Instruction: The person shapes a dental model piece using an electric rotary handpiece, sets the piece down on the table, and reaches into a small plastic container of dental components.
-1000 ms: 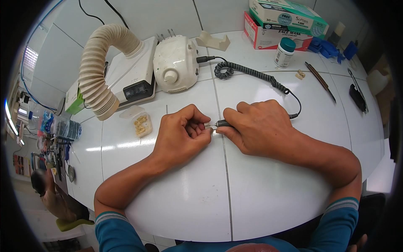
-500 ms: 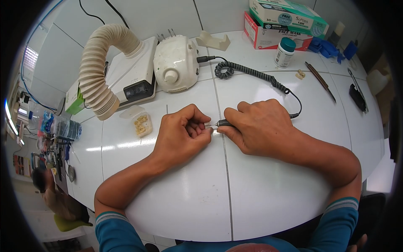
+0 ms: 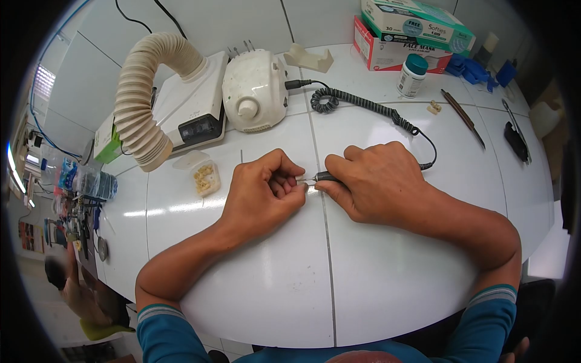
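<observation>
My right hand (image 3: pixel 378 184) is closed around a dark rotary handpiece (image 3: pixel 327 176), its thin metal bur pointing left. My left hand (image 3: pixel 263 192) pinches something small and pale between thumb and fingertips, mostly hidden, right at the bur's tip. I cannot tell whether bur and piece touch. A coiled black cord (image 3: pixel 363 104) runs from the handpiece to a white control unit (image 3: pixel 254 91) with a round knob. Left of my left hand, an open clear box (image 3: pixel 207 179) holds several small yellowish tooth-like pieces.
A ribbed hose (image 3: pixel 142 91) arches from a white extractor box (image 3: pixel 200 103) at the back left. Face mask boxes (image 3: pixel 399 51), a white bottle (image 3: pixel 411 75), a small tooth-coloured piece (image 3: pixel 434 107) and a brown-handled knife (image 3: pixel 463 118) lie at back right. Another person (image 3: pixel 78 290) is far left.
Both hands hold nearly the same pose, with the handpiece still at the left fingertips. The view has shifted very slightly. The person at far left has moved a little.
</observation>
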The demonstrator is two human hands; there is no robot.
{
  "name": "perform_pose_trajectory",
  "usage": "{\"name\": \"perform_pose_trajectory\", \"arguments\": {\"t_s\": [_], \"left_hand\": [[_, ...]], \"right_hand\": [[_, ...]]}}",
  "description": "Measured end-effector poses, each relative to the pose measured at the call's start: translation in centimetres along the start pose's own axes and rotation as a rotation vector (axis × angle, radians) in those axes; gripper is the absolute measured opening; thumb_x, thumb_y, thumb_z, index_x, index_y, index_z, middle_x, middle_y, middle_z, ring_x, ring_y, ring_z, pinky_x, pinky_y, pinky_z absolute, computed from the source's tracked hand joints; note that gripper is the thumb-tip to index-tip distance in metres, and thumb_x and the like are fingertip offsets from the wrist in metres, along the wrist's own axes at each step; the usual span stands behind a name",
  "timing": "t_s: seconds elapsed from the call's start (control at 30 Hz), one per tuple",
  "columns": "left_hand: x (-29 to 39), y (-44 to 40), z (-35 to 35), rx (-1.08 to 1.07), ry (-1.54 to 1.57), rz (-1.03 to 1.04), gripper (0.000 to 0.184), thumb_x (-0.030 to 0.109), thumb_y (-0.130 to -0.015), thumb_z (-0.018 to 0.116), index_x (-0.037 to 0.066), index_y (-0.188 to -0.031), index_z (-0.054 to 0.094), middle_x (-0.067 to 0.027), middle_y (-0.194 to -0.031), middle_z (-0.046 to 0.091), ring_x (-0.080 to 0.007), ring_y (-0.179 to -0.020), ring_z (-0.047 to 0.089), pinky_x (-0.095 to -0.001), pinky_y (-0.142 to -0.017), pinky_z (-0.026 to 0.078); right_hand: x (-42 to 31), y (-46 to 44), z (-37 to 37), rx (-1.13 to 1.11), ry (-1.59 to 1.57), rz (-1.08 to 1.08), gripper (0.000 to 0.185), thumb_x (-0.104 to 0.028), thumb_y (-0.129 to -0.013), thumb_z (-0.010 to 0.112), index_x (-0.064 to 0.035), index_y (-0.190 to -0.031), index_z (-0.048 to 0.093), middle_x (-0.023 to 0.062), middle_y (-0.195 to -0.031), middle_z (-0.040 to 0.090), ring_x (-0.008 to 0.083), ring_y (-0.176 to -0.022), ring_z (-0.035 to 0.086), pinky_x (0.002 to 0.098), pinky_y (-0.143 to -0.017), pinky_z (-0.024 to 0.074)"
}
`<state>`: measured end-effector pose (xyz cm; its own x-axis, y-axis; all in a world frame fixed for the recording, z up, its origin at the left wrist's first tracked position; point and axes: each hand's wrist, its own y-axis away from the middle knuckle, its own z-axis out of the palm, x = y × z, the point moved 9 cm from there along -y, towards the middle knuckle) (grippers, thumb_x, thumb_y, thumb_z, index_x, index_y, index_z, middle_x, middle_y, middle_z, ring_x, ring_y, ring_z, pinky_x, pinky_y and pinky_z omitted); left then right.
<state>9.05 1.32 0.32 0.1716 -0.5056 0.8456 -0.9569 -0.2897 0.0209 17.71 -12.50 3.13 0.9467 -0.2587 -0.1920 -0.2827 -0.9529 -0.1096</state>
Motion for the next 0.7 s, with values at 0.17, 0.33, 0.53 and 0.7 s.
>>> {"name": "perform_pose_trajectory", "arguments": {"t_s": [0.17,0.33,0.53,0.7], "left_hand": [[-0.18,0.07,-0.17,0.004,0.015,0.02,0.021,0.007,-0.091,0.085,-0.002,-0.104,0.072,-0.0011,-0.088,0.07,-0.0034,-0.077,0.062,-0.0207,-0.069,0.051],[-0.19,0.22,-0.28,0.004,0.022,0.025,0.021,0.008,-0.092,0.086,-0.002,-0.104,0.072,-0.0008,-0.088,0.07,-0.0035,-0.079,0.063,-0.0211,-0.071,0.051],[0.02,0.18,-0.2,0.008,0.02,0.041,0.02,0.008,-0.093,0.086,-0.001,-0.104,0.072,-0.0005,-0.088,0.07,-0.0035,-0.08,0.063,-0.0211,-0.071,0.051],[0.0,0.08,-0.09,0.022,0.026,0.057,0.018,0.006,-0.091,0.084,-0.003,-0.103,0.073,-0.0021,-0.085,0.071,-0.0046,-0.075,0.064,-0.0219,-0.068,0.053]], "right_hand": [[0.16,-0.14,0.26,-0.093,0.026,0.037,0.042,-0.048,-0.11,0.062,-0.0088,-0.1,0.075,0.0122,-0.081,0.075,0.0313,-0.071,0.075,0.0455,-0.06,0.0553],[0.13,-0.08,0.11,-0.081,0.026,0.029,0.042,-0.048,-0.11,0.062,-0.0086,-0.101,0.074,0.0125,-0.081,0.075,0.0313,-0.07,0.075,0.0452,-0.059,0.0553],[0.07,0.05,0.1,-0.049,0.024,0.007,0.043,-0.048,-0.11,0.062,-0.0087,-0.101,0.074,0.0124,-0.081,0.074,0.0315,-0.069,0.075,0.0454,-0.059,0.0551],[0.04,0.0,0.21,-0.043,0.011,0.009,0.042,-0.048,-0.11,0.062,-0.0091,-0.1,0.075,0.0119,-0.08,0.074,0.0318,-0.068,0.074,0.0456,-0.059,0.0548]]}}
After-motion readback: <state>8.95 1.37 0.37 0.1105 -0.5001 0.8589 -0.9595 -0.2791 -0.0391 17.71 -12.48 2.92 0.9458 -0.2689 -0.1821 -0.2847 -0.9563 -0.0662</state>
